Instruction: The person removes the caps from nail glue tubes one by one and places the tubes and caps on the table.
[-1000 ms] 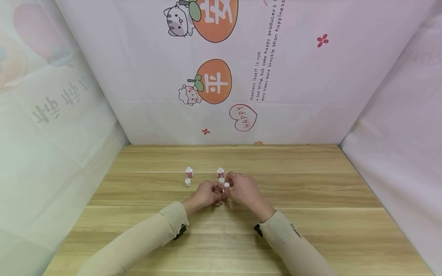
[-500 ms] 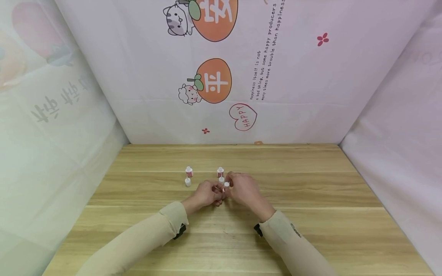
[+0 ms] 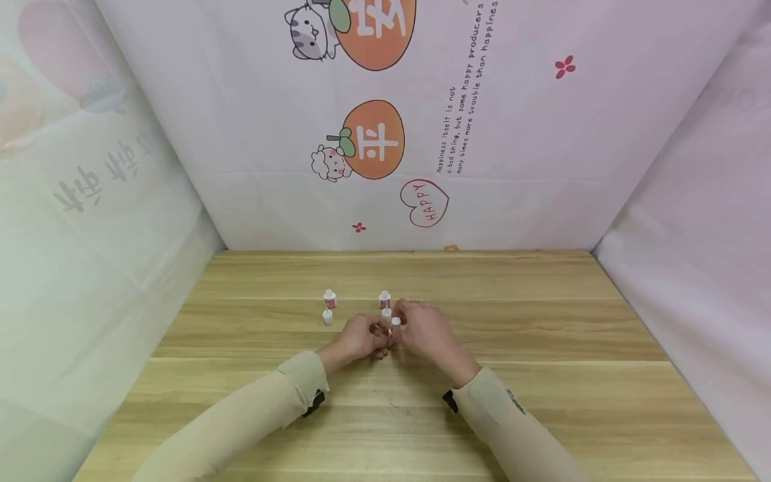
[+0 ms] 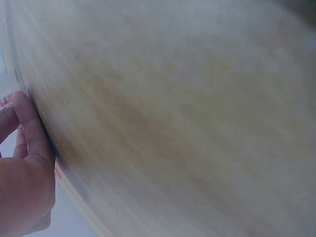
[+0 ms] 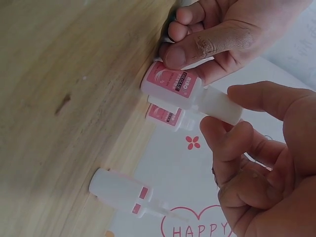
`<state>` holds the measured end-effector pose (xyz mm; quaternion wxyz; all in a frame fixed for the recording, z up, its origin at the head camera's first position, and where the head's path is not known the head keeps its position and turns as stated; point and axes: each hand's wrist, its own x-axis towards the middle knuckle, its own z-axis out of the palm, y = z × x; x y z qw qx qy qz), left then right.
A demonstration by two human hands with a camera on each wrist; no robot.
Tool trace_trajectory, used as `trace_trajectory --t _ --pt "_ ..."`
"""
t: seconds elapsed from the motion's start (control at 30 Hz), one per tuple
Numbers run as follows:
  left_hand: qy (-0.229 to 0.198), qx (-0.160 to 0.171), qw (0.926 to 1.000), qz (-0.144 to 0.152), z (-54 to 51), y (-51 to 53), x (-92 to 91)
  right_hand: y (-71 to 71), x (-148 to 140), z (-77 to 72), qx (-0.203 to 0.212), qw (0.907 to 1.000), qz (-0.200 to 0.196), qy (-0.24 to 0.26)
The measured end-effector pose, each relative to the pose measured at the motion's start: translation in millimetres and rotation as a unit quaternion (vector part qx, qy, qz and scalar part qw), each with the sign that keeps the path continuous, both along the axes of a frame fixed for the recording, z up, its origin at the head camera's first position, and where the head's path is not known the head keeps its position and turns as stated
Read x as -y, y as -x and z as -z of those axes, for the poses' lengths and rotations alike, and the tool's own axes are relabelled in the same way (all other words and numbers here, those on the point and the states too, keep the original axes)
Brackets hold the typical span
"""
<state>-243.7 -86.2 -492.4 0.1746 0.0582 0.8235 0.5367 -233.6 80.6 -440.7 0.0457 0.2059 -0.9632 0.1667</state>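
In front of me my left hand (image 3: 360,337) grips the body of a small nail glue bottle (image 5: 170,81) with a pink label, its base at the tabletop. The thumb lies across the label. My right hand (image 3: 425,331) pinches the bottle's white cap (image 5: 222,104) between thumb and fingers, and the cap sits on the neck. Just beyond the hands stands a white brush cap (image 3: 386,313), stem upward, before a second pink-labelled bottle (image 3: 384,298). In the left wrist view only part of the left hand (image 4: 24,192) shows at the edge; the bottle is mostly hidden there.
Farther left on the wooden table (image 3: 253,375) stand another pink-labelled bottle (image 3: 329,299) and, in front of it, another white brush cap (image 3: 328,316). A printed white cloth (image 3: 500,201) closes off the back, with more cloth at both sides.
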Motion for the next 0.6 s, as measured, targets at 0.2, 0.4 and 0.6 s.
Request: trace_trajectory --t 0.2,0.4,0.6 --pt "-0.004 0.000 1.0000 -0.001 0.6 -0.3 0.1 -1.0 0.2 -2.0 0.003 1.0000 -0.003 -0.003" --pt "-0.001 0.007 1.0000 -0.002 -0.7 -0.1 0.4 -0.5 0.1 -2.8 0.013 0.9999 0.004 0.005" --pt "-0.002 0.008 1.0000 -0.002 -1.5 -0.2 0.3 -0.8 0.6 -3.4 0.002 0.9999 -0.005 -0.010"
